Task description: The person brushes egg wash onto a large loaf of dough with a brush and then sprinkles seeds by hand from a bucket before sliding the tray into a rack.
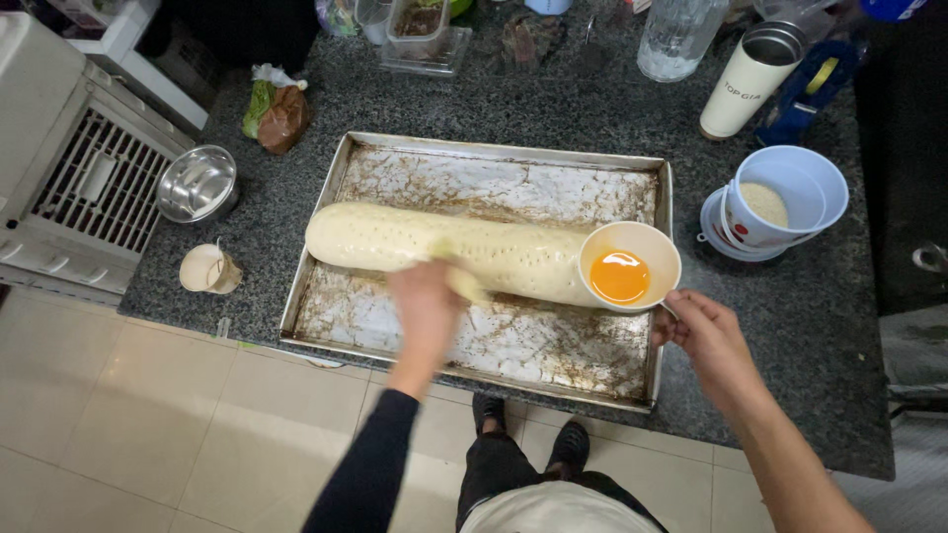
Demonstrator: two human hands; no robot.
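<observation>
Dough log [464, 252]: lies lengthwise across baking tray [494, 188] on counter [829, 326]. Left hand [427, 301], blurred, fingers apparently closed on a brush at the log's near side. Right hand [703, 331] grips cup of beaten egg [628, 266]. Best brushed lightly, evenly, cup close.

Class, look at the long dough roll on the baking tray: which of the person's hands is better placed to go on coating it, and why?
Probably the left hand: it is on the dough roll, blurred. The right hand holds the cup of beaten egg.

Glossy dough [464, 247] — perhaps enamelled cup [632, 247]
</observation>
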